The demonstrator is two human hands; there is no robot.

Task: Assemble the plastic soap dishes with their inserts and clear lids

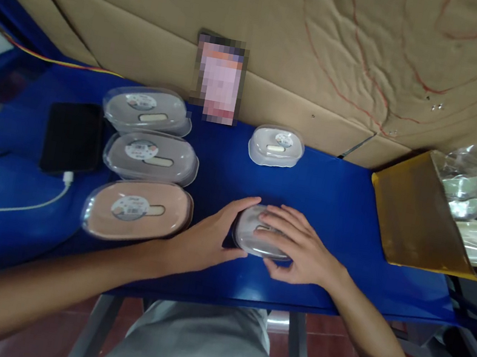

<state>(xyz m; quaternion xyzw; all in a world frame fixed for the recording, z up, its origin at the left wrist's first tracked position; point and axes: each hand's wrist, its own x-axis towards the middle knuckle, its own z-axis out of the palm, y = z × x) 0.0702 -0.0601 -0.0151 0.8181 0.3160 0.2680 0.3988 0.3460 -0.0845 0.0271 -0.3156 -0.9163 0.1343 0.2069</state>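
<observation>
On the blue table (197,282), near its front edge, lies a small greyish oval plastic box (250,230) with a clear lid. My left hand (217,230) curves round the box's left end, thumb in front and a finger behind. From the right, my right hand (300,245) grips the same box, its fingers across the lid and its thumb at the front side. Both hands cover much of the lid. Behind them stands another small oval box (276,148), white-grey, with a round label and a cream oblong piece on top.
Larger oval boxes stand in a column at left: a grey one (146,110), another grey one (152,157) and a peach one (136,209). A black phone (74,137) with a white cable lies beside them. At right, a cardboard carton (414,228) holds plastic-wrapped boxes. Cardboard (158,4) walls the back.
</observation>
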